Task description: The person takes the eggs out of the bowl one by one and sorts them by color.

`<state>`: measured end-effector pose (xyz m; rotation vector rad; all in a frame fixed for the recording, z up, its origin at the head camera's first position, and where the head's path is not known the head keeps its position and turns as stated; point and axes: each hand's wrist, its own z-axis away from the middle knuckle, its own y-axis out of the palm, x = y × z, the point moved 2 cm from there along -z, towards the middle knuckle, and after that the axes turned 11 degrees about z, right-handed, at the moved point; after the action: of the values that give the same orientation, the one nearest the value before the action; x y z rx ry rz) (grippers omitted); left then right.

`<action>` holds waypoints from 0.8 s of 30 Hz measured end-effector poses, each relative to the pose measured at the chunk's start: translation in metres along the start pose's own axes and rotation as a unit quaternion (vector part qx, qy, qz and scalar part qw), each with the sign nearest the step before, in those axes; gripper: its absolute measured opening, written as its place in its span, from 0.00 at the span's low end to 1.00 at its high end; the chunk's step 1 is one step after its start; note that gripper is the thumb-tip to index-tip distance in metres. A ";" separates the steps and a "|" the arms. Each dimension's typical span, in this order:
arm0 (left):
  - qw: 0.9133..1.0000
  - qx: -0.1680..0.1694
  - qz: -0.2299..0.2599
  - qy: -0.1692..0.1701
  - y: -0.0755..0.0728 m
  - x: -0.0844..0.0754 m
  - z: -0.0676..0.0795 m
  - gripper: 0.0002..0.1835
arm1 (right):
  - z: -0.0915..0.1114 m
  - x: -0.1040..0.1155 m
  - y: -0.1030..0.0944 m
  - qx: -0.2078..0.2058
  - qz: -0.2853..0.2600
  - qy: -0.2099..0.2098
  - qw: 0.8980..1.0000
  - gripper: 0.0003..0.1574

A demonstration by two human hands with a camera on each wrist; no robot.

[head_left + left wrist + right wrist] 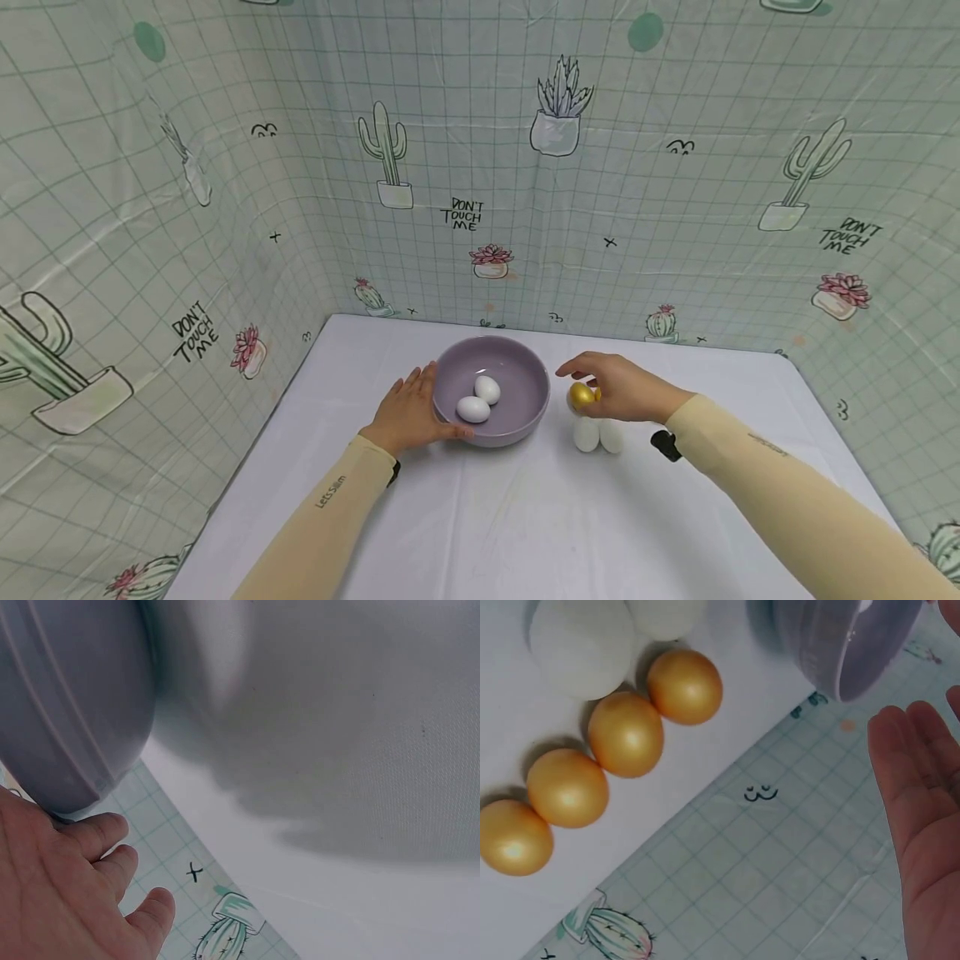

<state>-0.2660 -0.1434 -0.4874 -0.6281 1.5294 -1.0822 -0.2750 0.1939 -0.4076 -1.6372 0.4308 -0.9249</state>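
A mauve bowl (517,417) stands on the white table, holding two white eggs, one (487,390) behind the other (473,409). My left hand (411,414) rests against the bowl's left side, fingers extended and thumb along the near rim. To the right of the bowl, my right hand (618,388) hovers over several gold eggs, its fingers apart and nothing held. A gold egg (581,396) shows between its thumb and fingers in the head view. The right wrist view shows the gold eggs (568,787) lying in a row, beside white eggs (581,645).
Two white eggs (598,435) lie on the table just nearer than the gold ones. A cloth printed with a grid and cacti (615,200) hangs behind the table (480,517) and along its sides.
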 end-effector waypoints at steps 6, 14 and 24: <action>1.000 0.001 0.001 0.000 0.000 0.001 -0.001 0.75 | -0.017 0.012 0.004 0.009 -0.002 -0.014 1.000 0.33; 1.000 0.002 0.000 0.000 0.000 0.001 0.000 0.75 | -0.044 0.029 0.013 0.018 -0.038 -0.015 0.999 0.33; 1.000 0.001 -0.002 0.004 -0.001 -0.002 0.001 0.74 | -0.072 0.044 0.033 0.041 -0.058 -0.022 0.997 0.34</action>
<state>-0.2651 -0.1428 -0.4857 -0.6267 1.5336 -1.0910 -0.2962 0.1072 -0.4205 -1.6173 0.2656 -0.9779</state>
